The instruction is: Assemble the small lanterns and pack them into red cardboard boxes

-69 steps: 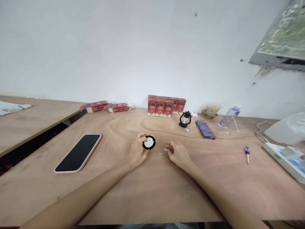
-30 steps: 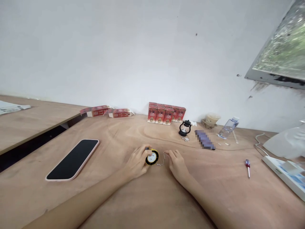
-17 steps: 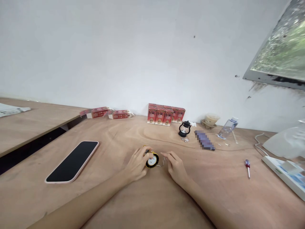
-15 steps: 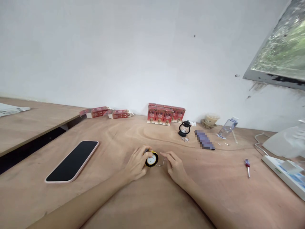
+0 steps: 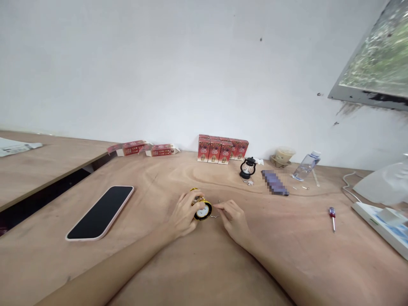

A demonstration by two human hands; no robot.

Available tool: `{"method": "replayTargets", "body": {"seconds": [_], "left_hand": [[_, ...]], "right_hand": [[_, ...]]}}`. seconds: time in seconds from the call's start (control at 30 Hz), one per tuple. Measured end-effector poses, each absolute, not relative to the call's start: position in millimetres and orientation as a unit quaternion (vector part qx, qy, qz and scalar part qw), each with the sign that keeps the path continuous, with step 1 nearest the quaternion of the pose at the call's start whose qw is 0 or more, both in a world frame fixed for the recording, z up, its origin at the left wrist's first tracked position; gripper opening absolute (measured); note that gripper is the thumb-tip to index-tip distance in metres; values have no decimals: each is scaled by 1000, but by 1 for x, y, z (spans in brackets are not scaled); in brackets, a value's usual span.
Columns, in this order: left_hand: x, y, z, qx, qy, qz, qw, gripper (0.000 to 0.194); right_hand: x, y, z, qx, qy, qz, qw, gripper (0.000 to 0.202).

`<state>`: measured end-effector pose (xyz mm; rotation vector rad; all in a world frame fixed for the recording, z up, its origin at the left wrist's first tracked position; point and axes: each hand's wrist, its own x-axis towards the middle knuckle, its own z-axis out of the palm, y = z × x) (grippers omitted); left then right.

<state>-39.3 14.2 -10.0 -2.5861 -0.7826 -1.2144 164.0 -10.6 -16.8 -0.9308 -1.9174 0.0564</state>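
My left hand [image 5: 185, 213] is wrapped round a small black-and-gold lantern [image 5: 208, 211] lying on its side, its round base with a white centre turned toward me. The fingers cover most of the lantern's body. Close by on the right, my right hand [image 5: 234, 217] has its thumb and index finger drawn together at the rim of the base; whatever is between them is too small to make out. A thin bent metal wire [image 5: 214, 216] shows between the two hands, close to the tabletop.
A black lantern [image 5: 247, 168] stands upright before several red boxes [image 5: 214, 151]. A phone [image 5: 100, 213] lies left. On the right are a pixelated purple item [image 5: 274, 183], a bottle [image 5: 306, 166], a lidded cup [image 5: 283, 155], a screwdriver [image 5: 332, 219] and a power strip [image 5: 382, 227].
The lantern has tipped in my left hand, so more of its gold far end shows. My right fingertips have moved slightly left to the base's rim, and the wire sits differently.
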Motion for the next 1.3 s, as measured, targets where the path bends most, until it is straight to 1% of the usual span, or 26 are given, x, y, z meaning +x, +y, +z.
{"method": "replayTargets", "body": {"seconds": [0.17,0.3,0.47,0.53,0.67,0.83,1.0,1.17,1.3], "left_hand": [[-39,17,-15,-861,-256,-426,110,55],[-38,16,-16,-863,-259,-425,89,55],[-38,14,-12,-869,-310,-385,42,50],[-37,13,-9,-869,-324,-371,42,50],[-34,9,-4,-863,-325,-384,48,45],[-33,9,-2,-867,-336,-363,60,32],[-32,9,-3,-870,-317,-371,73,29],[-32,7,-2,-875,-307,-367,78,30],[-32,7,-1,-877,-307,-362,80,30]], "right_hand": [[163,-13,-14,-377,-781,34,497,20],[161,-15,-11,-365,-771,50,519,16],[157,-22,-4,-364,-742,82,557,12],[157,-23,-3,-370,-726,97,571,10],[159,-22,-5,-382,-687,118,607,6],[161,-18,-11,-380,-653,120,644,2],[159,-21,-10,-357,-685,115,624,4],[157,-27,0,-317,-752,33,577,11],[158,-28,4,-308,-769,-15,560,15]]}}
